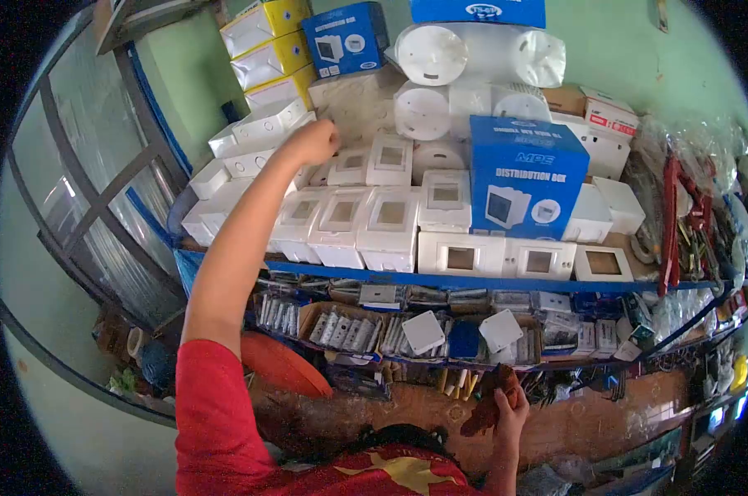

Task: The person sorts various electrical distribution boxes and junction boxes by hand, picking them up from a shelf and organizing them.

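My left hand (314,140) is stretched out over the upper shelf, fingers curled closed; whatever it grips, if anything, is hidden. Close to it are white electrical boxes with small windows (351,165) and plain white boxes (268,121). Low in front of my body, my right hand (513,407) is closed around a crumpled reddish-brown cloth (483,417). The cloth hangs below the lower shelf's edge.
A blue distribution box carton (518,186) stands among the white boxes. Behind them are wrapped round white fixtures (430,54) and yellow cartons (266,58). Open boxes of small parts (341,329) fill the lower shelf. A red round object (287,364) sits below left.
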`<state>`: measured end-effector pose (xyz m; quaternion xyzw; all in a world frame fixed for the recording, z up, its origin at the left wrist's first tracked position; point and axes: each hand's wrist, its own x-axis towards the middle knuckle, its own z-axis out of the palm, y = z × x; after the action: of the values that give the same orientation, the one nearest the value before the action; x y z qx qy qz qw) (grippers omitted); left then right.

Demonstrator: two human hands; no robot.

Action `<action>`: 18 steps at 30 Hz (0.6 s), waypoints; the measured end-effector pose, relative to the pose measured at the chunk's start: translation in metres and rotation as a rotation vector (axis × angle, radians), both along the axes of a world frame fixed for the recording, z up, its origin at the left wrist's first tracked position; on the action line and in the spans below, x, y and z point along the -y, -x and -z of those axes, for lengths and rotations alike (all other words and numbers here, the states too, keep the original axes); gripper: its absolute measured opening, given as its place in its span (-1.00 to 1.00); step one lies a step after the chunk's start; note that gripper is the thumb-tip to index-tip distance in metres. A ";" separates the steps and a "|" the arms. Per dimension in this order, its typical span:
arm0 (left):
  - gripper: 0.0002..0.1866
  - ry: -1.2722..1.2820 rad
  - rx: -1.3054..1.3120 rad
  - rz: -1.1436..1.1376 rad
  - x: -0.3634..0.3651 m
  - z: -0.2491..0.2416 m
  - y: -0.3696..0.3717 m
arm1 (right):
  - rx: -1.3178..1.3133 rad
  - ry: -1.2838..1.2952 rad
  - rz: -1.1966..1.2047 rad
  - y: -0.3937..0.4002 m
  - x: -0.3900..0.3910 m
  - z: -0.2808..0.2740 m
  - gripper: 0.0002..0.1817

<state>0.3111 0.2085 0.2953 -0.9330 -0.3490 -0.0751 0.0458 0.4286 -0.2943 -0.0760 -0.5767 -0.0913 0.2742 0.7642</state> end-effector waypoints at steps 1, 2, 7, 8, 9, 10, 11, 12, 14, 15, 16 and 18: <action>-0.72 0.000 -0.054 0.027 -0.006 0.004 0.013 | 0.000 -0.011 -0.001 0.000 -0.006 -0.002 -0.63; -0.73 0.003 -0.111 0.057 -0.012 0.011 0.021 | -0.042 -0.012 0.010 0.001 -0.008 -0.007 -0.63; -0.54 0.049 0.140 0.079 0.015 0.017 0.020 | -0.068 0.050 0.084 0.006 -0.016 -0.014 -0.64; -0.54 0.080 0.206 0.093 0.017 0.013 0.019 | -0.062 0.022 0.040 0.004 -0.015 -0.012 -0.62; -0.53 0.110 0.273 0.105 0.019 0.011 0.018 | -0.055 -0.006 -0.006 0.001 -0.016 -0.016 -0.61; -0.53 0.112 0.256 0.211 0.021 0.010 0.016 | -0.049 -0.033 -0.055 0.000 -0.016 -0.018 -0.59; -0.52 0.113 0.239 0.314 0.024 0.011 0.013 | -0.057 -0.023 -0.049 -0.002 -0.016 -0.016 -0.58; -0.52 0.114 0.220 0.417 0.028 0.011 0.009 | -0.067 -0.013 -0.045 -0.003 -0.016 -0.010 -0.57; -0.50 0.022 0.161 0.407 0.047 0.013 0.002 | -0.078 0.007 -0.015 -0.002 -0.017 -0.003 -0.56; -0.49 -0.023 0.132 0.404 0.052 0.014 0.001 | -0.080 0.019 0.010 -0.001 -0.018 -0.002 -0.55; -0.49 -0.093 0.108 0.389 0.049 0.017 0.001 | -0.082 0.030 0.037 0.000 -0.019 -0.001 -0.54; -0.50 -0.231 0.059 0.355 0.040 0.024 0.002 | -0.097 0.011 0.007 0.001 -0.019 -0.003 -0.53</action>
<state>0.3089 0.1686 0.2714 -0.9658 -0.1692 -0.1487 0.1284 0.4279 -0.2758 -0.0726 -0.5671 -0.0506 0.2996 0.7655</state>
